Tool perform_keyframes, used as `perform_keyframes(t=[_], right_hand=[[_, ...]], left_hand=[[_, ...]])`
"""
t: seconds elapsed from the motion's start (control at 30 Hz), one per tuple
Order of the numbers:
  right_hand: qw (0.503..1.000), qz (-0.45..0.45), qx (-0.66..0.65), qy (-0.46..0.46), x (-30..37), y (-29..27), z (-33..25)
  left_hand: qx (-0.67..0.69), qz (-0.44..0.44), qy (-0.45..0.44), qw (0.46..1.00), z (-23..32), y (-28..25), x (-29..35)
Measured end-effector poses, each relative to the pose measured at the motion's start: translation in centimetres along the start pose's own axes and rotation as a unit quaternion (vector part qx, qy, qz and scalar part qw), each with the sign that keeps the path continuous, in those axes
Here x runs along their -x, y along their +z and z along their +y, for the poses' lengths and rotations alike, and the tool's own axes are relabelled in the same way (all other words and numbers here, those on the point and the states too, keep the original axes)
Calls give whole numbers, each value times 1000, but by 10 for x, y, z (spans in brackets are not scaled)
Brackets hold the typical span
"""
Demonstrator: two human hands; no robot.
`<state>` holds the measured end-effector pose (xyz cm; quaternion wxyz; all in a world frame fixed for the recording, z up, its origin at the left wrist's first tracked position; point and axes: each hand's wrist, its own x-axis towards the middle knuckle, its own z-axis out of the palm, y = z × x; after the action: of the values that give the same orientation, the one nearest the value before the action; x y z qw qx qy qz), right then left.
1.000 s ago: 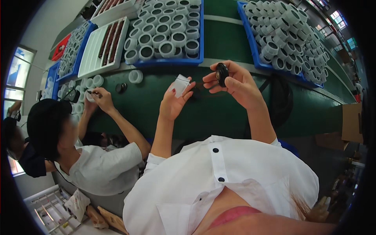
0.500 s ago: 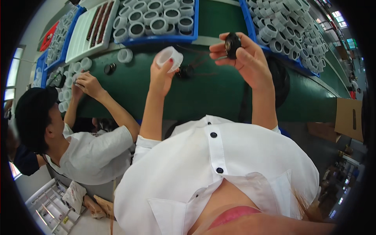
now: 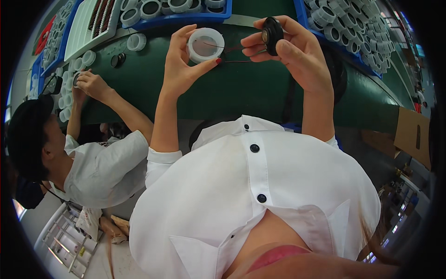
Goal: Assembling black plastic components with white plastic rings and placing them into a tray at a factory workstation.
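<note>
Between the left hand's (image 3: 183, 65) thumb and fingertips (image 3: 217, 61) sits a white plastic ring (image 3: 205, 45), pinched at its rim. Just right, the right hand (image 3: 290, 56) closes around a small black disc (image 3: 272, 34); thin wires (image 3: 237, 53) run between them. Beyond lies the green table (image 3: 241, 93).

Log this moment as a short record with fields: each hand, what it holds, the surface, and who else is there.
left hand: pinches a white plastic ring, raised above the bench
right hand: holds a small black round part by its edge
link: thin wires run between ring and black part
surface: green bench
trays: blue trays of white rings along the far side
co-worker: at the person's left, hands on white rings
</note>
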<state>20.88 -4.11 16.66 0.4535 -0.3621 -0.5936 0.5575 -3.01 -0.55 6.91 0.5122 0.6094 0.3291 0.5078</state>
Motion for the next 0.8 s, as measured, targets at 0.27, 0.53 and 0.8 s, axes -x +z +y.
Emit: perform_keyframes(t=[0.27, 0.53, 0.8], right_hand=[[997, 22, -72, 34, -3, 1, -1], [986, 23, -152, 67, -6, 0, 6], [988, 25, -139, 70, -9, 0, 6]], left_hand=[[13, -67, -2, 998, 2, -4, -1], [-14, -72, 27, 997, 1, -5, -2], [-6, -78, 26, 997, 4, -5, -2]])
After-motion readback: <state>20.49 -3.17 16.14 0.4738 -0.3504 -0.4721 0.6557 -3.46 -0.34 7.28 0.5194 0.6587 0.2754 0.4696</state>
